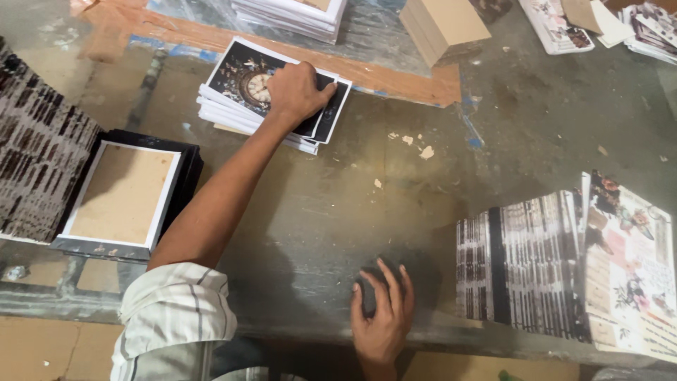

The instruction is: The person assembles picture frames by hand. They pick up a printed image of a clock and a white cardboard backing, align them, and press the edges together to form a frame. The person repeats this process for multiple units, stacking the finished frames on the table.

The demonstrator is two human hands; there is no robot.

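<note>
Nearest the camera, a rolled striped sleeve (176,310) is seen at the lower left, and from it the left arm is stretched up and away across the worn grey table (317,212). The right hand (382,310) is laid flat on the near edge of the table, its fingers spread, with nothing held.

The left hand (297,90) is pressed down on the top sheet of a stack of dark clock-picture prints (264,95); the fingers are curled at the sheet's far right edge, though whether that edge is pinched or only pushed cannot be told. The stack is set well ahead of the body, slightly left of centre, and its long axis is tilted, running from upper left to lower right. It is reached by the left hand alone; the right hand is kept well apart from it.

Beside the left forearm, a black frame with a bare brown backing board (123,194) is lain. To the right, a spread of striped and floral printed covers (564,268) is fanned out near the right hand. A strip of brown tape (395,77) is crossed behind the stack.
</note>
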